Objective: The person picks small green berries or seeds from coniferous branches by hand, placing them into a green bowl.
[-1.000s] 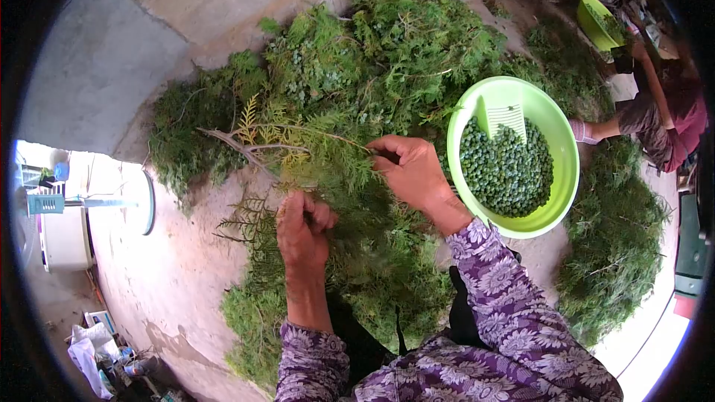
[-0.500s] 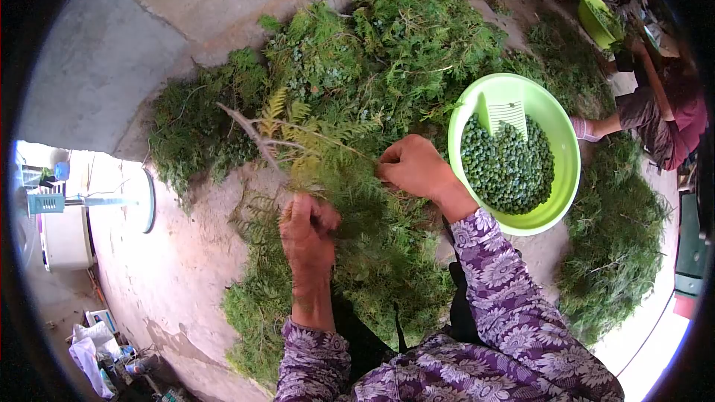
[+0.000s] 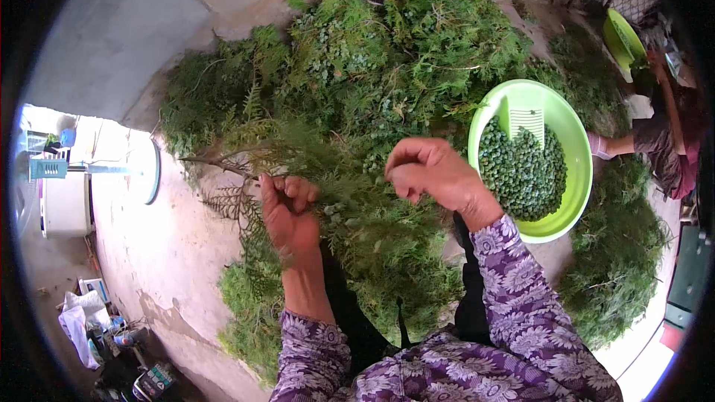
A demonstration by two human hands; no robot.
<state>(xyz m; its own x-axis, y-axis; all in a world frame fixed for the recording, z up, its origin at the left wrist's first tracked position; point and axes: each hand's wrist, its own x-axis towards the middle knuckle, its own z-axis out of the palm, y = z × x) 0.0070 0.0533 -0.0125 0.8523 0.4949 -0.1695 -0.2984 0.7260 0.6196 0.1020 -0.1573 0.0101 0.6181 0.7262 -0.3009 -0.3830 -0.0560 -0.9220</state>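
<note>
My left hand [image 3: 287, 212] is closed around a leafy evergreen branch [image 3: 217, 164]. The bare brown stem sticks out to the left of the fist, and blurred green sprays spread above it and to its right. My right hand [image 3: 436, 175] hovers to the right of the branch, between it and the bowl, its fingers curled in; whatever they may hold is hidden. Close to the right wrist stands a light green bowl [image 3: 579, 179] with a ribbed inner panel. Many small round green cones [image 3: 525, 179] fill its lower part.
A large heap of evergreen cuttings [image 3: 417, 37] lies ahead against the wall, with more beneath my hands and a pile [image 3: 611, 253] at right. Another person's leg [image 3: 614, 145] and a second green bowl [image 3: 624, 41] are at far right. A fan [image 3: 149, 171] stands left.
My left hand has shifted left and slightly up with the branch, whose stem now points left. My right hand has come away from the sprig it was touching. The view has turned slightly.
</note>
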